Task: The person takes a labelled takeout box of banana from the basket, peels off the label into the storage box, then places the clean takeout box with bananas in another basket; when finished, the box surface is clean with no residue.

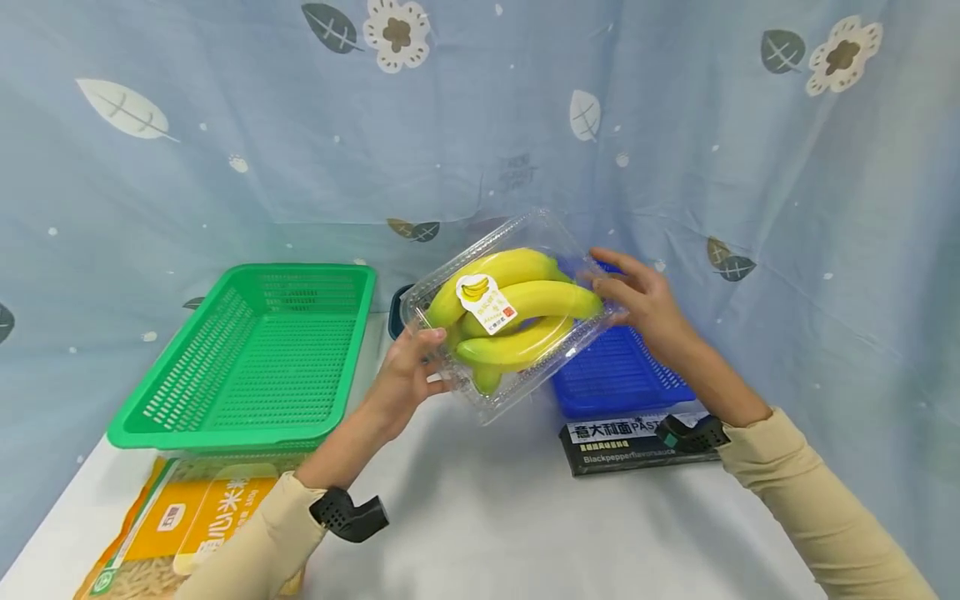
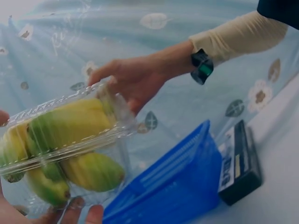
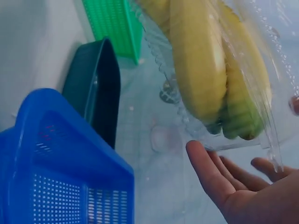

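A clear plastic clamshell box of bananas [image 1: 525, 302], with a white banana label [image 1: 487, 302] on its lid, is held tilted above the table. My left hand [image 1: 401, 379] grips its near left corner, thumb on top and fingers beneath. At the right end, my right hand [image 1: 648, 308] holds the far corner between thumb and fingers. In the left wrist view, the bananas [image 2: 70, 123] show through the lid and the side wall. The right wrist view shows the right hand [image 3: 247, 186] spread round the box's end.
To the left stands a green basket [image 1: 292, 358], behind an orange-and-yellow food bag [image 1: 202, 517]. A blue basket [image 1: 622, 371] is partly hidden by the box; a black pasta box [image 1: 630, 450] lies in front of it. A dark teal container [image 3: 96, 84] sits between the baskets.
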A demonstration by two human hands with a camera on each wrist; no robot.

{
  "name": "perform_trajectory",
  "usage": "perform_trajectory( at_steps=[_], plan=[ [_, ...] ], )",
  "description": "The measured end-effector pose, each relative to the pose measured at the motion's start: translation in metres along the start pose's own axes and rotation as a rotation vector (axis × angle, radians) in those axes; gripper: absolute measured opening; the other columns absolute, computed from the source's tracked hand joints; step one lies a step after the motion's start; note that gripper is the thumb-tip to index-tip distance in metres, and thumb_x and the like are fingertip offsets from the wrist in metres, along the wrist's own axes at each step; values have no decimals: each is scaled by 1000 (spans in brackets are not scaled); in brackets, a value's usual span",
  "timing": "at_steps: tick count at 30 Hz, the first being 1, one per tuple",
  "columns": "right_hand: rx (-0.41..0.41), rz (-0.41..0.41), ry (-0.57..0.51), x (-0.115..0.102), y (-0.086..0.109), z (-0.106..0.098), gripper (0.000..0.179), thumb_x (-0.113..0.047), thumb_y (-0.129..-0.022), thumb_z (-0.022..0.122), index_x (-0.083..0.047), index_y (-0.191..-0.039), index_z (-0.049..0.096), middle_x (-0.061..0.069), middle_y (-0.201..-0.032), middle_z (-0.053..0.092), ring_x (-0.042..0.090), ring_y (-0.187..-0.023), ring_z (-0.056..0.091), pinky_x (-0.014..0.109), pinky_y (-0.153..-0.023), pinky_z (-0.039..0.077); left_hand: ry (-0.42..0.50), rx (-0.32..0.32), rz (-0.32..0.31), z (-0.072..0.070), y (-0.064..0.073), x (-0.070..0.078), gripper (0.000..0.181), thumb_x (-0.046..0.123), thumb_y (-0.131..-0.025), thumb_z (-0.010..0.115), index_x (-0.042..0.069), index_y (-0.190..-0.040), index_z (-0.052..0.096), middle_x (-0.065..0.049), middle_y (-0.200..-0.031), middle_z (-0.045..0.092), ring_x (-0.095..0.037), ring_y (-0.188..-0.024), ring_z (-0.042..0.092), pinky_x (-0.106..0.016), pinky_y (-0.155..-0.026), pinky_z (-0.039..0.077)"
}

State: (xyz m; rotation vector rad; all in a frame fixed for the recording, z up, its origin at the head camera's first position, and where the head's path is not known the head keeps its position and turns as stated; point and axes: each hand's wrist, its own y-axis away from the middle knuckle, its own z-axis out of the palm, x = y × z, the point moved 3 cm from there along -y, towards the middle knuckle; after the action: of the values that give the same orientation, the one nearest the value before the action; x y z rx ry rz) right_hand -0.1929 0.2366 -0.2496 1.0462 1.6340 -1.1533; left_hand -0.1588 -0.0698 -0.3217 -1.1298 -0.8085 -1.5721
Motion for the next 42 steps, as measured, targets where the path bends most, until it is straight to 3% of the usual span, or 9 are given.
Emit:
perform_trajectory(
  at_steps=[8,12,16,21,26,29,33,38,42],
  plan=[
    [-105,39,146,3,9,17,49,-20,-101,55,-5,-147,48,19,-131,59,19,-106,63,31,-80,56,-59,100,13,-19,8,8,89,38,-90,55,10,-159,7,-20,-156,26,-42,-138,37,-58,-106,39],
    [-90,53,135,6,16,26,46,-20,-102,57,-2,-144,50,11,-122,64,19,-102,64,31,-78,57,-101,124,81,-24,15,14,81,30,-92,58,12,-158,15,-18,-150,37,-32,-134,44,-52,-104,42],
    [-83,54,140,9,23,37,43,-22,-102,58,-2,-140,53,8,-114,67,20,-97,65,31,-73,58,-229,134,183,-27,25,19,75,21,-93,61,18,-158,22,-16,-141,48,-27,-120,56,-38,-98,49],
    [-51,53,223,8,36,51,45,-30,-102,59,-10,-142,53,11,-108,68,21,-99,66,32,-73,57,-384,142,254,-31,35,23,75,24,-97,62,20,-160,21,-14,-149,44,-27,-125,55,-35,-96,51],
    [-38,81,279,10,51,64,47,-34,-102,59,-13,-143,53,11,-103,66,24,-100,66,35,-74,58,-478,134,242,-37,49,23,72,29,-99,60,19,-160,22,-15,-151,43,-31,-122,57,-45,-99,49],
    [-53,124,255,14,61,69,46,-35,-102,60,-13,-142,54,11,-104,65,26,-101,65,37,-75,59,-506,122,224,-39,59,19,70,28,-101,59,17,-159,23,-17,-148,47,-31,-114,62,-39,-95,52],
    [-66,169,239,21,72,75,47,-35,-101,61,-12,-141,54,12,-110,65,27,-104,64,38,-77,58,-500,109,193,-42,71,10,66,24,-101,60,15,-158,26,-17,-146,49,-31,-115,63,-34,-90,55],
    [-50,214,221,34,87,82,47,-33,-101,62,-9,-140,54,13,-120,65,28,-109,64,35,-79,58,-479,107,113,-42,82,-7,69,24,-102,60,10,-158,22,-23,-148,45,-35,-121,58,-40,-91,55],
    [-17,273,200,48,103,88,50,-32,-100,62,-4,-140,52,17,-124,64,29,-110,65,32,-79,57,-463,113,38,-40,90,-22,65,25,-102,59,18,-157,26,-20,-147,47,-34,-119,58,-39,-87,56]
  ],
)
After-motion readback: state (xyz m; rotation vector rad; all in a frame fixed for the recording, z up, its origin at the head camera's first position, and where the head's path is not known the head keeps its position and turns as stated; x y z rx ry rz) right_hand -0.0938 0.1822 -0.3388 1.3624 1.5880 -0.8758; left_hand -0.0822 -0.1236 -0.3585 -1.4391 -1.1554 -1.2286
